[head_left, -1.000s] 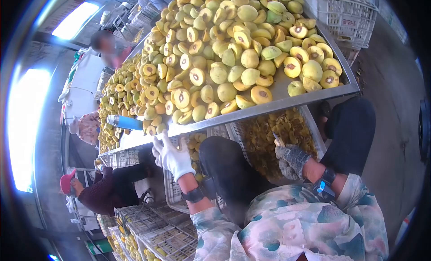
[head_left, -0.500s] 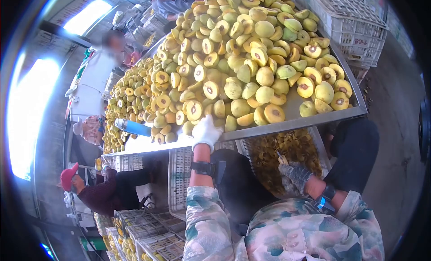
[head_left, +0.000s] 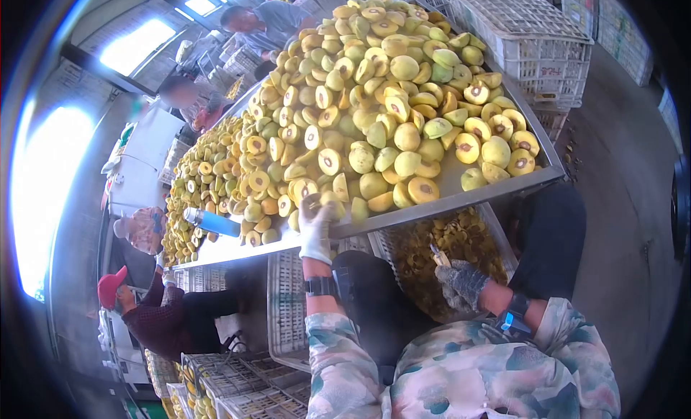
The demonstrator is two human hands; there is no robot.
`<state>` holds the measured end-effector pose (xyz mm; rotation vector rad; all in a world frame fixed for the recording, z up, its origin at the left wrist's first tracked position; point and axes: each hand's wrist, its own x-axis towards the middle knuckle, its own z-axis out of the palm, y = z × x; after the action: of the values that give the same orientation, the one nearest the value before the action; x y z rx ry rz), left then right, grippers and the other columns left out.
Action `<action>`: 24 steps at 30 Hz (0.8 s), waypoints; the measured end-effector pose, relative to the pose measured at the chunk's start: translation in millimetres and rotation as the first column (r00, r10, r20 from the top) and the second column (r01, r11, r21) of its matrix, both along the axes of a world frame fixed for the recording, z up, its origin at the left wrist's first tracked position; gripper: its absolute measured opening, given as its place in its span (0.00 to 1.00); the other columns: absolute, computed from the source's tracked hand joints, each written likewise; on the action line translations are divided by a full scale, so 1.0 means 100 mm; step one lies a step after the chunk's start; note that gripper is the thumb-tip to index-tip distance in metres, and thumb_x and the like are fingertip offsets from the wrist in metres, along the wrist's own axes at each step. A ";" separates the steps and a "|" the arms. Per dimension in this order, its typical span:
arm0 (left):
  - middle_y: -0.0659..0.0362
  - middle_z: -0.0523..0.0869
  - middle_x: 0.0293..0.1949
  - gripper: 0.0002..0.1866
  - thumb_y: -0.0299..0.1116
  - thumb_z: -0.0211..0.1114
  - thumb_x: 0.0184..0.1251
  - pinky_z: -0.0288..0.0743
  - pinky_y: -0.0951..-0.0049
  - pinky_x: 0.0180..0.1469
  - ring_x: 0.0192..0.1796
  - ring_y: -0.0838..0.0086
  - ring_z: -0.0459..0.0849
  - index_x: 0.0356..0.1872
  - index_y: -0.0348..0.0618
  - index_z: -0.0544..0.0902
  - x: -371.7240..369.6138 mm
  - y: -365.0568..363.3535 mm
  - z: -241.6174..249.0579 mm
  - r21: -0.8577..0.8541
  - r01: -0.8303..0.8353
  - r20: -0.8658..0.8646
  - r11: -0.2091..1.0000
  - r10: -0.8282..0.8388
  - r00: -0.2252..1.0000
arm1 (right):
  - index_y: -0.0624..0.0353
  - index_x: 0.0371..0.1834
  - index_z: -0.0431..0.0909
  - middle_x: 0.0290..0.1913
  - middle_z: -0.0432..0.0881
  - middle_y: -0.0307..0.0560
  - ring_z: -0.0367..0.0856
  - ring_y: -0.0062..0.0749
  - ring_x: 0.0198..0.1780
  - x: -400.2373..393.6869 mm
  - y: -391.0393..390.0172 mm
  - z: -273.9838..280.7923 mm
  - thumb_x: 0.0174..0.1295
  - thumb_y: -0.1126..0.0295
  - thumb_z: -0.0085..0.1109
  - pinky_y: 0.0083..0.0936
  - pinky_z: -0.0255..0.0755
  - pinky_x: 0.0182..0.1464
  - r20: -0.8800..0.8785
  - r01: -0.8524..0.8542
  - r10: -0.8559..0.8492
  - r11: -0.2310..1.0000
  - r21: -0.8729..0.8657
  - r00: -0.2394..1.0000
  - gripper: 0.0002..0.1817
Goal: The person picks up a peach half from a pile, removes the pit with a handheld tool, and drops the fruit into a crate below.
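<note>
My left hand [head_left: 315,228], in a white glove, is at the near edge of the metal table [head_left: 461,196], its fingers closed around a yellow peach half [head_left: 332,201]; finger details are slightly smeared. Halved peaches [head_left: 360,160], many showing brown pits or pit hollows, are heaped on the table. Lower down, my right hand [head_left: 462,281] wears a dark grey glove and grips a small hand tool [head_left: 440,255] with a pale handle and metal tip. The tool is over a crate [head_left: 498,235] of brownish-yellow scraps [head_left: 461,239], between my knees.
A blue bottle [head_left: 211,222] lies on the table among the fruit. Stacked white crates [head_left: 536,55] stand beyond the right corner. Another crate [head_left: 286,296] is left of my legs. A person in a red cap [head_left: 113,288] and other co-workers [head_left: 266,26] are along the table.
The view has shifted, so the table appears further left. My left hand's fingers now close on a peach half at the heap's edge. My right hand still holds the tool over the scraps.
</note>
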<state>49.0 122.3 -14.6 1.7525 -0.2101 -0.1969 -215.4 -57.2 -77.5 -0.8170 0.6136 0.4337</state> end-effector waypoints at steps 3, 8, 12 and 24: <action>0.55 0.82 0.42 0.21 0.35 0.62 0.59 0.78 0.70 0.42 0.39 0.70 0.83 0.53 0.43 0.71 -0.38 -0.07 0.17 -0.751 -0.027 -0.206 0.660 -0.196 0.959 | 0.45 0.40 0.70 0.17 0.67 0.32 0.61 0.21 0.12 0.03 0.01 0.12 0.65 0.59 0.54 0.22 0.56 0.14 0.078 0.007 0.000 0.996 -0.091 0.997 0.07; 0.47 0.80 0.51 0.25 0.45 0.53 0.68 0.78 0.68 0.51 0.51 0.63 0.81 0.57 0.35 0.69 -0.92 -0.30 0.05 0.015 0.284 0.499 0.959 -0.253 0.829 | 0.48 0.47 0.71 0.19 0.70 0.32 0.64 0.18 0.14 0.10 0.02 0.21 0.65 0.60 0.54 0.20 0.58 0.14 0.232 -0.046 0.086 0.984 -0.173 0.969 0.11; 0.48 0.80 0.48 0.31 0.57 0.53 0.66 0.79 0.75 0.40 0.43 0.69 0.81 0.55 0.39 0.72 -1.08 -0.38 0.02 -0.758 0.050 -0.323 0.650 -0.441 0.837 | 0.53 0.49 0.74 0.29 0.78 0.34 0.72 0.16 0.24 0.11 0.03 0.39 0.66 0.63 0.54 0.16 0.66 0.23 0.381 -0.028 0.126 0.967 -0.252 0.916 0.12; 0.55 0.81 0.41 0.28 0.58 0.47 0.71 0.78 0.73 0.40 0.42 0.71 0.80 0.49 0.39 0.74 -1.44 -0.61 -0.23 -0.221 0.175 -0.023 0.959 -0.185 0.982 | 0.61 0.46 0.73 0.33 0.80 0.48 0.78 0.28 0.32 0.22 0.01 0.42 0.62 0.63 0.58 0.27 0.72 0.35 0.286 0.030 0.105 0.901 -0.433 0.953 0.14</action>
<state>-94.9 61.0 -37.3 1.5090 -0.3475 -0.3321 -193.7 -55.9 -35.3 -1.2975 0.4087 0.1973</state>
